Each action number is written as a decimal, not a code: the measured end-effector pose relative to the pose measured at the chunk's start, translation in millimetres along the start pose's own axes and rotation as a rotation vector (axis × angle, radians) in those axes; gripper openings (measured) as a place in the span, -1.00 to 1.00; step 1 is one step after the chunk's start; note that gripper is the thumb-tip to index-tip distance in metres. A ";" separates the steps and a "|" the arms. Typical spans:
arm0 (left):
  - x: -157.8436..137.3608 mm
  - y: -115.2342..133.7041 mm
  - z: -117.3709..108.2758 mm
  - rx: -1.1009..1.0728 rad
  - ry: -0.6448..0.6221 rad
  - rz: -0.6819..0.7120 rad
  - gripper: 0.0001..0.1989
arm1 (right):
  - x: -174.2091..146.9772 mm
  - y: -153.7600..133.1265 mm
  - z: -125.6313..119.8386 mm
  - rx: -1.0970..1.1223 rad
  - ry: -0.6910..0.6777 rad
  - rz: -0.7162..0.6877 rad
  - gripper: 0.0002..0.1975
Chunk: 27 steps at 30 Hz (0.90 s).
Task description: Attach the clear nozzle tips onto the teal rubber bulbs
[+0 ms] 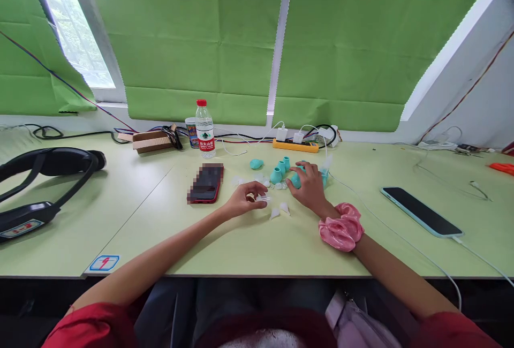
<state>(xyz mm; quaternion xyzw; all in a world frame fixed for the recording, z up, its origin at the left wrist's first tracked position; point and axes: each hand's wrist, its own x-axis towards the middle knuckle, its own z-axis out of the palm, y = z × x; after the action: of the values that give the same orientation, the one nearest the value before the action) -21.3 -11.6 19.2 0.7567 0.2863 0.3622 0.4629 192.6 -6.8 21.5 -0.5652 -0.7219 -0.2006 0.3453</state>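
My left hand point(243, 200) is closed, pinching a small clear plastic piece point(263, 198) between thumb and fingers. My right hand point(308, 184) has its fingers apart and curved over a turquoise bulb-shaped piece point(296, 180); whether they touch it I cannot tell. Just left of that hand, several turquoise hollow pieces with open necks point(276, 175) stand in a row. A turquoise rounded piece point(256, 164) lies farther back. Two small white translucent tips point(285, 208) rest in front of my hands, and more clear pieces point(281, 186) lie between them. Another turquoise piece point(324, 176) is partly hidden behind my right hand.
A phone with a red case point(205, 183) lies left, with a water bottle point(205, 134) and a cup point(191, 133) behind it. A headset point(48, 163) is far left. A yellow power strip point(295, 145) stands behind. A charging phone point(421, 211) and its cable lie right.
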 end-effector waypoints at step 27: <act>-2.9 6.6 1.5 0.184 0.363 0.121 -0.76 | 0.2 -6.4 -5.9 0.236 0.169 0.046 -0.77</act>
<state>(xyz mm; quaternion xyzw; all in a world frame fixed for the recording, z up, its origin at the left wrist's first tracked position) -21.1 -17.3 23.9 0.7339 0.3506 0.4922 0.3101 188.0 -12.5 26.4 -0.5181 -0.6958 -0.1530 0.4733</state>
